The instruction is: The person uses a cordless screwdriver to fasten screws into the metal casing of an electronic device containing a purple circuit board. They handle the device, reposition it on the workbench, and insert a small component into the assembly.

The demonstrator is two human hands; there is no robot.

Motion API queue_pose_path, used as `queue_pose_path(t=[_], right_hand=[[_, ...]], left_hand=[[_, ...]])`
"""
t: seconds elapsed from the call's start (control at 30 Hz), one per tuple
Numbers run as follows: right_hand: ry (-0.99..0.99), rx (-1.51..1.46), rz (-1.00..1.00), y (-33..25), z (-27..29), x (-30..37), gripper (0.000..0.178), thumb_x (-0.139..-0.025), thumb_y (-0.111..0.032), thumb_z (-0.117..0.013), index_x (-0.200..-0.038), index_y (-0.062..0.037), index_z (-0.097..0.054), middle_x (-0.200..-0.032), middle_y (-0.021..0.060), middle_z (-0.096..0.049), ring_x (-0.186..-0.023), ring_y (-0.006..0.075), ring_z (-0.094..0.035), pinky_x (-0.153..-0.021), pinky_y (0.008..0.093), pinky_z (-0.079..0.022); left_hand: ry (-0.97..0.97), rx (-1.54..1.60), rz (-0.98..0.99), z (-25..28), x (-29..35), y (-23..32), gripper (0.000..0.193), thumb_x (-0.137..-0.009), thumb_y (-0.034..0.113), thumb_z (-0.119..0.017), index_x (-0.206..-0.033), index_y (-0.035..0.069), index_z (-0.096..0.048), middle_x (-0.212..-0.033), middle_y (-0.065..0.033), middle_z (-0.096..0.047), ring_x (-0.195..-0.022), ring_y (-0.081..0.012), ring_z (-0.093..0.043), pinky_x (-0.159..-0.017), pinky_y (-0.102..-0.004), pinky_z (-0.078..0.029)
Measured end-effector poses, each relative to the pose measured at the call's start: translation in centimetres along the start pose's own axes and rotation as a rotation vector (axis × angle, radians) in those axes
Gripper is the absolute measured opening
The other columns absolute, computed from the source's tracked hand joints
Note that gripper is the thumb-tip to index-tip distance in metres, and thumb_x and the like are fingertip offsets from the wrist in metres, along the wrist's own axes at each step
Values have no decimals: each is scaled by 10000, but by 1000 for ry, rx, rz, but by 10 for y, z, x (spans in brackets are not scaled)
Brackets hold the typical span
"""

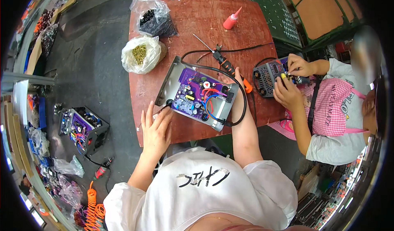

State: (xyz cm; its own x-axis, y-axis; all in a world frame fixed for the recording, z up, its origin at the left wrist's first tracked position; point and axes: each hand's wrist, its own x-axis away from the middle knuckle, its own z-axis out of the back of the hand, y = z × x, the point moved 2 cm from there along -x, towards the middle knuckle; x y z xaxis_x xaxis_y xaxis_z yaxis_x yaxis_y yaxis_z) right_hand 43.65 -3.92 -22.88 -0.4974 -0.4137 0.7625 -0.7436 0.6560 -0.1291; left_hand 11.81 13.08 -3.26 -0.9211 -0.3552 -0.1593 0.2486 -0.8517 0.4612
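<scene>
An open grey metal chassis [166, 81] with a purple circuit board [193, 93] and red, blue and black wires lies on the red-brown table [197, 21]. My left hand [155, 128] lies flat with spread fingers at the chassis's near-left corner, touching the table edge. My right hand [234, 80] rests against the far-right side of the chassis, mostly hidden behind it; its grip cannot be made out. A black cable [244, 103] loops around that side.
An orange-handled screwdriver tool [230, 68], a red glue bottle [231, 19] and plastic bags of brass and black parts [141, 54] lie on the table. A person at the right works on a second unit [269, 75]. Another open chassis [82, 128] sits on the floor at left.
</scene>
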Motion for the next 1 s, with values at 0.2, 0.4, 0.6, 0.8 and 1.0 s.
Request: queue_pose_path(t=[0.2, 0.4, 0.6, 0.8, 1.0], right_hand=[[-48, 354, -130, -22, 16, 14, 728, -869, -596, -523, -1159, 71, -512, -1148, 228, -557, -1130, 365, -530, -910, 484, -474], [-228, 896, -136, -41, -1, 43, 571, -958, -480, -344, -1248, -29, -540, -1176, 81, -628, -1042, 226, -579, -892, 380, -395], [-650, 764, 234, -95, -54, 86, 287, -901, -189, -485, -1049, 36, -583, -938, 145, -647, -783, 216, -615, -658, 323, -506], [-1014, 822, 1059, 30, -117, 206, 289, -851, -167, -547, -1027, 59, -582, -925, 150, -643, -816, 223, -610, -760, 337, -489], [-1630, 621, 1017, 183, -42, 396, 184, -869, -90, -577, -932, 81, -605, -917, 128, -628, -869, 221, -604, -827, 324, -488]], left_hand=[[73, -72, 8, 4, 2, 29, 307, -802, 40, -625, -1102, 101, -642, -1240, -39, -581, -1346, -403, -314, -1067, -581, -231], [276, -155, 210, -3, 51, 76, 242, -797, 47, -638, -1037, 77, -641, -1255, -61, -571, -1355, -400, -308, -1070, -590, -229], [308, -230, 586, -63, 156, 141, 270, -730, 182, -689, -986, 108, -644, -1205, -51, -566, -1350, -343, -299, -997, -622, -282], [645, -413, 936, -67, 256, 221, 208, -795, 209, -657, -978, 110, -657, -1171, -44, -573, -1364, -304, -298, -1029, -610, -269], [961, -692, 1376, -61, 368, 336, 247, -761, 213, -679, -981, 104, -651, -1129, -41, -598, -1261, -284, -428, -992, -505, -351]])
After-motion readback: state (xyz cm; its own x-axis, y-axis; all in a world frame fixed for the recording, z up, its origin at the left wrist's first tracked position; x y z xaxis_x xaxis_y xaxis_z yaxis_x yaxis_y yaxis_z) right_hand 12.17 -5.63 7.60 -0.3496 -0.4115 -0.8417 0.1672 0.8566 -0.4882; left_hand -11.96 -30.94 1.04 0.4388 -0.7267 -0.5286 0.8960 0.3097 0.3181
